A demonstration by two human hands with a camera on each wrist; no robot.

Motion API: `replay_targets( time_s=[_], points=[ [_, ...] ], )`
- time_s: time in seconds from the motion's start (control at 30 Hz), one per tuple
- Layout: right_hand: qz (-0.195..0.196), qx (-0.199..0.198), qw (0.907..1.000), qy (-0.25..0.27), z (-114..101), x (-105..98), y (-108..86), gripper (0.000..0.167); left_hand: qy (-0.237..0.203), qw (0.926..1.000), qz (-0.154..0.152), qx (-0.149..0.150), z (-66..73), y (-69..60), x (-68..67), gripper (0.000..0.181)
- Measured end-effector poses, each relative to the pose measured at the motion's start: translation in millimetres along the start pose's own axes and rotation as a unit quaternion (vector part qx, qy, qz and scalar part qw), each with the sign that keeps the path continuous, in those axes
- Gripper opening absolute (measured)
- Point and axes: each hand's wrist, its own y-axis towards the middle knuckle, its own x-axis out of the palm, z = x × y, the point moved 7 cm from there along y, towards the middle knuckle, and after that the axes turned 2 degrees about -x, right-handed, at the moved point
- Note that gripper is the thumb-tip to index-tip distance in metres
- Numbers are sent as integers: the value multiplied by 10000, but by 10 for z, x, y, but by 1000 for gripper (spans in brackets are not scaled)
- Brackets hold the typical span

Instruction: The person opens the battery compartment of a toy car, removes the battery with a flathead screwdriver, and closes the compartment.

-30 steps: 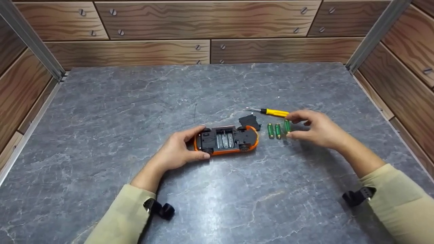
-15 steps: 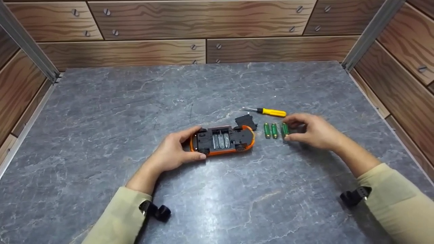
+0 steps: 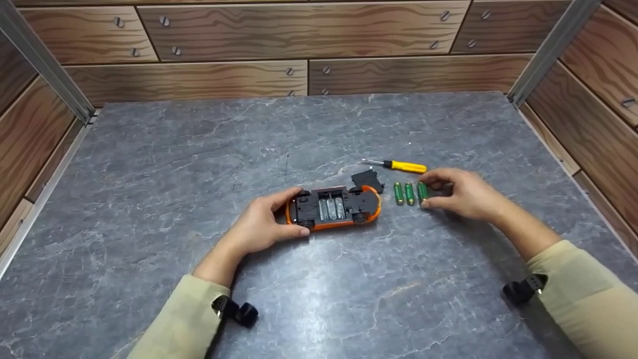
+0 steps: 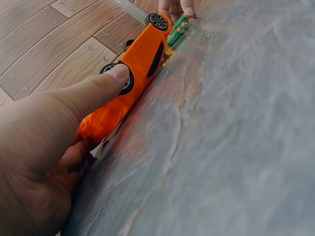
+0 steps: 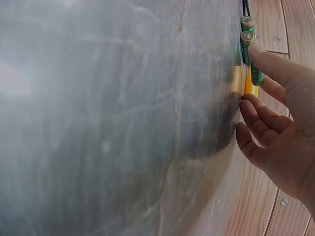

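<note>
An orange toy car (image 3: pixel 361 202) lies upside down on the table, its black underside up and its battery compartment (image 3: pixel 331 206) uncovered. My left hand (image 3: pixel 259 222) grips one end of it, thumb on the near side and fingers on the far side. In the left wrist view the thumb presses by a wheel (image 4: pixel 127 83). To the right of the car, two green batteries (image 3: pixel 403 193) stand side by side in a row with a third battery (image 3: pixel 422 191). My right hand (image 3: pixel 461 194) pinches this third battery at its ends between thumb and index finger.
A black battery cover (image 3: pixel 366 179) lies just behind the car's right end. Beyond the batteries is a screwdriver (image 3: pixel 406 166) with a yellow handle. A tiny bright bit (image 3: pixel 409 143) lies farther back. Wood-patterned panels (image 3: pixel 309 32) border the grey marbled table (image 3: pixel 199 144).
My right hand has brought the third battery down into line with the other two and slightly nearer to them. The left hand and the car stay in place; the head view shifts a little.
</note>
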Motion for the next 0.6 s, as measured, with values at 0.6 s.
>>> replay_targets(
  time_s=[0.6],
  points=[
    [173,-151,9997,59,25,31,24,51,-74,10000,-12,-51,-25,11,7,94]
  ],
)
